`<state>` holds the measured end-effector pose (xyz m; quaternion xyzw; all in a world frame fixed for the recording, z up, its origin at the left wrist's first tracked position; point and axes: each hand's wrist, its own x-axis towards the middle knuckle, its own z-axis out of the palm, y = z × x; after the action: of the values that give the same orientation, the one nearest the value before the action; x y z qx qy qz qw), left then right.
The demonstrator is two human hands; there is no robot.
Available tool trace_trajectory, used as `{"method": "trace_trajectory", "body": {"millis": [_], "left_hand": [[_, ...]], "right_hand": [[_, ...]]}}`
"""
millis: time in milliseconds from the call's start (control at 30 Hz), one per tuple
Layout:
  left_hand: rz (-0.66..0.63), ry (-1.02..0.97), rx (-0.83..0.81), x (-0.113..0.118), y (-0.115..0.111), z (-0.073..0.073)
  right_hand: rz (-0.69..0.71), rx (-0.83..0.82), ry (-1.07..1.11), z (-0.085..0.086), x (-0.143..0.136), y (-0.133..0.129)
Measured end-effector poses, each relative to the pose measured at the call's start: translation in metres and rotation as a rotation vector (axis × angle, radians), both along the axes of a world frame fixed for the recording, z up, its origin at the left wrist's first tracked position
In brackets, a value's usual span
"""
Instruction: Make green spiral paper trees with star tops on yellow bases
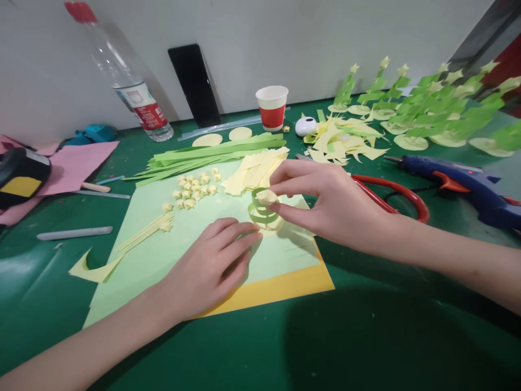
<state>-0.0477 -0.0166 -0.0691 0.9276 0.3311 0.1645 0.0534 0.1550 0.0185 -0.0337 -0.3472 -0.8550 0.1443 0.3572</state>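
In the head view a small paper tree (pixel 264 213), made of a green strip folded in zigzag tiers, stands on a round pale-yellow paper base. My right hand (pixel 325 198) is closed in a pinch on the pale-yellow paper star (pixel 267 196) at its top. My left hand (pixel 220 260) lies on the light-green paper sheet (pixel 195 244), fingers curved and apart, its fingertips at the left edge of the base. Several folded paper stars (pixel 195 190) sit behind my left hand. A stack of pale-yellow strips (pixel 254 171) lies behind the tree.
Red-handled scissors (pixel 407 193) and a blue glue gun (pixel 459 174) lie at right, before several finished paper trees (pixel 439 108). Paper scraps (pixel 342 138), a paper cup (pixel 272 108), a phone (pixel 195 84), a bottle (pixel 138 103) and a tape measure (pixel 22 176) stand around the sheet.
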Motion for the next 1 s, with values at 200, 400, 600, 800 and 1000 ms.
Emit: {"method": "trace_trajectory", "body": {"millis": [200,400,600,800,1000], "left_hand": [[-0.01,-0.003,-0.008,0.001,0.0,0.001],[0.101,-0.126,-0.046,0.0,0.002,0.006],[0.347,-0.48,-0.214,0.008,0.022,0.013],[0.203,-0.606,-0.374,0.018,0.041,0.012],[0.108,-0.674,-0.347,0.026,0.043,0.017]], "right_hand": [[0.016,0.002,0.003,-0.001,0.0,0.001],[0.021,0.002,-0.012,0.0,0.001,0.001],[0.016,0.001,-0.015,0.0,0.001,0.001],[0.019,0.004,-0.011,-0.001,0.001,0.003],[0.013,-0.011,-0.005,-0.002,0.003,0.005]]}}
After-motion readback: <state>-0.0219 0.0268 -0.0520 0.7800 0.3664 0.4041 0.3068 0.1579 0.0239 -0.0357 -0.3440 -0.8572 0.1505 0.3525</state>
